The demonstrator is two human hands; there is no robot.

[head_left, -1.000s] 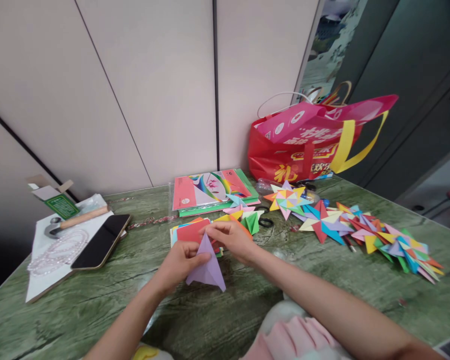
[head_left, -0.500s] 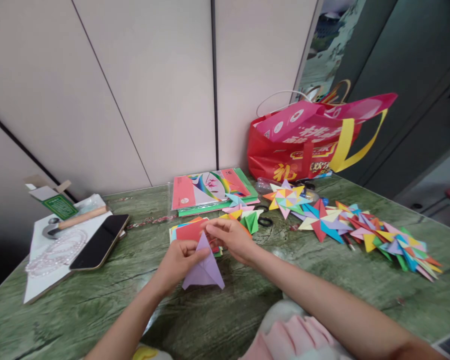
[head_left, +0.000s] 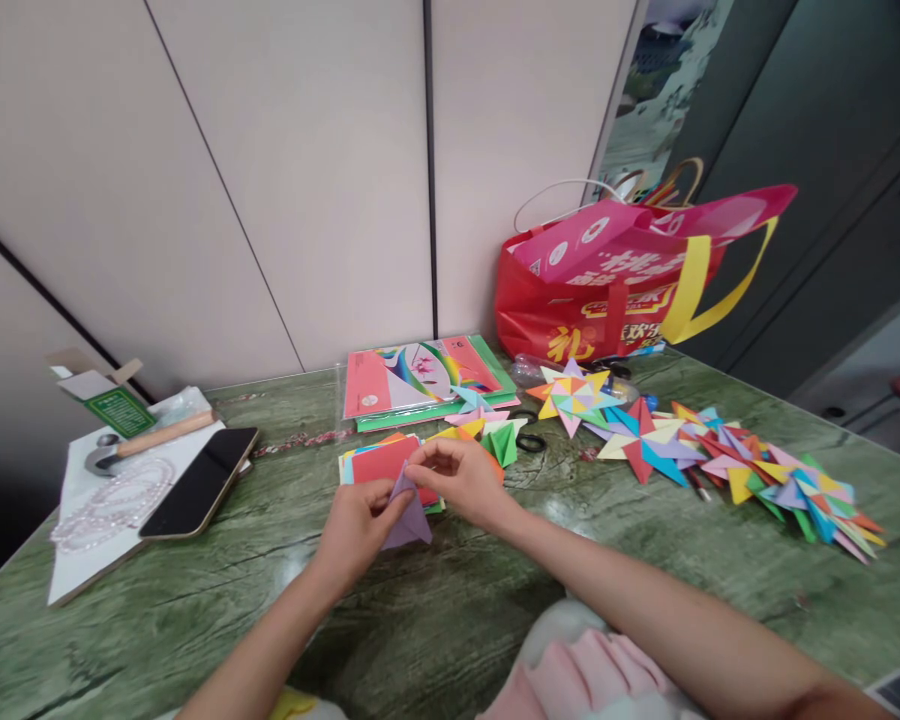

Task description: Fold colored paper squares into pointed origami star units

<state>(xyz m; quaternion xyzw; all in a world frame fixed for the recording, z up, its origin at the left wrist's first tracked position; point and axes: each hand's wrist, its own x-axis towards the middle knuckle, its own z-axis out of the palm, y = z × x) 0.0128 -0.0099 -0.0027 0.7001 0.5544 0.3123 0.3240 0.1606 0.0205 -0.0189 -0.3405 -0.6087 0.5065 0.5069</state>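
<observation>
A folded piece of purple origami paper (head_left: pixel 412 525) is held above the table between both hands. My left hand (head_left: pixel 361 520) grips its left side between thumb and fingers. With thumb and fingertips, my right hand (head_left: pixel 461 482) pinches the paper's upper tip. Part of the paper is hidden behind the left fingers. Just behind the hands lies a stack of coloured paper squares (head_left: pixel 386 462), red on top. Folded paper pieces (head_left: pixel 499 440) in green, orange and other colours lie beyond the right hand.
Several multicoloured paper stars (head_left: pixel 641 440) spread to the right. Black-handled scissors (head_left: pixel 531 442) and packs of coloured paper (head_left: pixel 420 380) lie at the back, near a red bag (head_left: pixel 607 280). On the left are a phone (head_left: pixel 201 485), a wooden-handled hammer (head_left: pixel 157 437), clear beads (head_left: pixel 112 505) and a small box (head_left: pixel 116 405).
The purple paper has turned and narrowed, so less of its spread lower part shows. My right fingertips have come down slightly and closed on its tip. The other things are unmoved.
</observation>
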